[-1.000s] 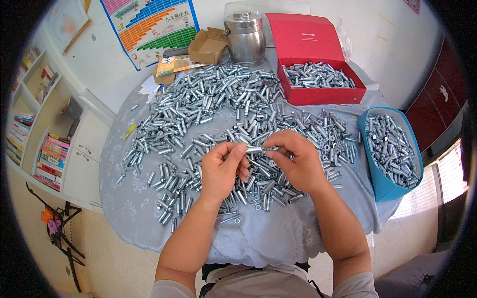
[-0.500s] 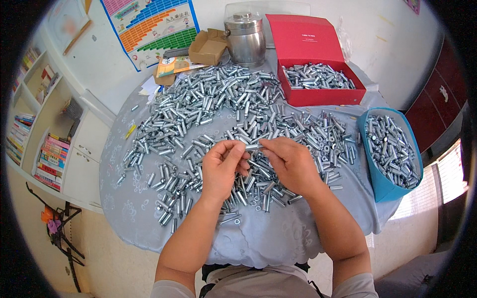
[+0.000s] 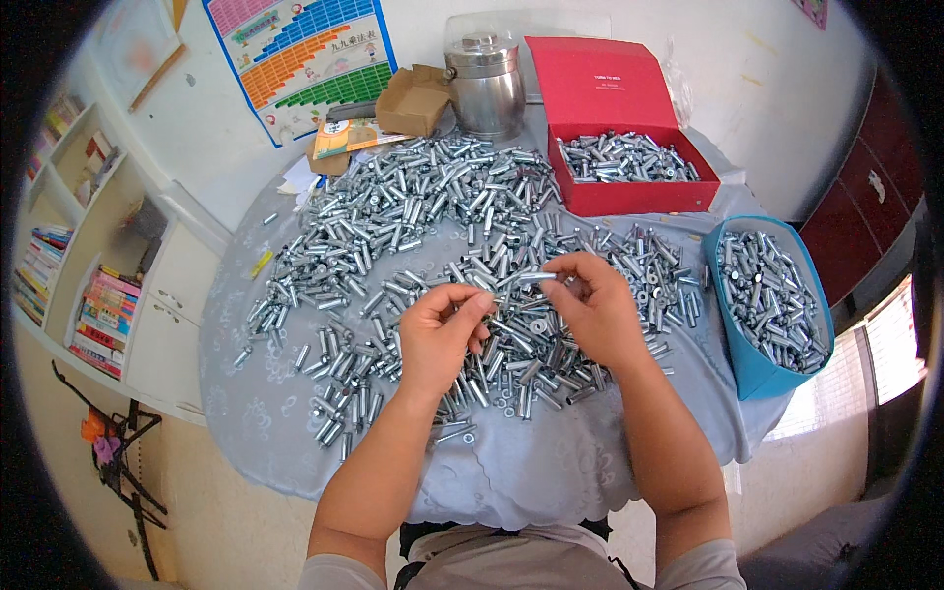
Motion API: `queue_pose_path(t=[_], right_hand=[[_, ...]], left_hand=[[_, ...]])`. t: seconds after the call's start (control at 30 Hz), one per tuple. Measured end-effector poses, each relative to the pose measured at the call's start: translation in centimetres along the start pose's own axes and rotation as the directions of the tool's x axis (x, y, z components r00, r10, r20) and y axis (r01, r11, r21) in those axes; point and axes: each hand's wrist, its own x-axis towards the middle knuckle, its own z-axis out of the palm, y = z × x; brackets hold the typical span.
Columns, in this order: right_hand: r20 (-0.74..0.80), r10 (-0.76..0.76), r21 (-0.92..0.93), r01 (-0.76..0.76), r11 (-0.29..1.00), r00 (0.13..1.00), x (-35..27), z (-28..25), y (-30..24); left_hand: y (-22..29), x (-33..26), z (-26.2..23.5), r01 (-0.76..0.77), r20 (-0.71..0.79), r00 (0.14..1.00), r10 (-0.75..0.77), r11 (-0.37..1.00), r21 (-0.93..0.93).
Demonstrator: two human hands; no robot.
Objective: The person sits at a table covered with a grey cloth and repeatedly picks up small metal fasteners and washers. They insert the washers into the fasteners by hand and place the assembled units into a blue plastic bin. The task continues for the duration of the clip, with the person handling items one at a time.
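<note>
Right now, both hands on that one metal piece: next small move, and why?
Probably set it into the blue bin at the right. The left hand and right hand pinch one metal sleeve bolt above the loose pile; that bin, holding similar pieces, is the nearer container to the right hand.

The bolts [image 3: 413, 226] heaped across the table are bright, shiny metal, smooth and silvery. Under them lies a pale grey-blue cloth [image 3: 511, 472], matt, with a faint woven pattern. Far off stands a polished steel pot [image 3: 485, 88], mirror-glossy, with a dull brown cardboard box [image 3: 413, 98] to its left and a red card box [image 3: 619, 147], matt, to its right. On the right, the blue bin [image 3: 757, 364] looks like smooth plastic
</note>
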Motion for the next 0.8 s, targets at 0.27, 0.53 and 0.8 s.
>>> queue_pose_path(t=[0.27, 0.53, 0.8], right_hand=[[-0.113, -0.15, -0.038, 0.146, 0.989, 0.982, 0.2, 0.5, 0.1], [-0.039, -0.154, -0.078, 0.15, 0.986, 0.987, -0.6, 1.7, -1.5], [0.113, -0.203, -0.113, 0.216, 0.97, 0.973, -1.5, 3.4, -3.9]], left_hand=[[2.5, -0.8, -1.0, -0.113, -0.014, 0.993, 0.113, 0.994, 0.003], [6.8, -4.4, -8.2, -0.083, -0.239, 0.96, 0.146, 0.963, 0.256], [4.8, -10.2, -13.9, -0.062, 0.031, 0.997, 0.073, 0.488, 0.871]])
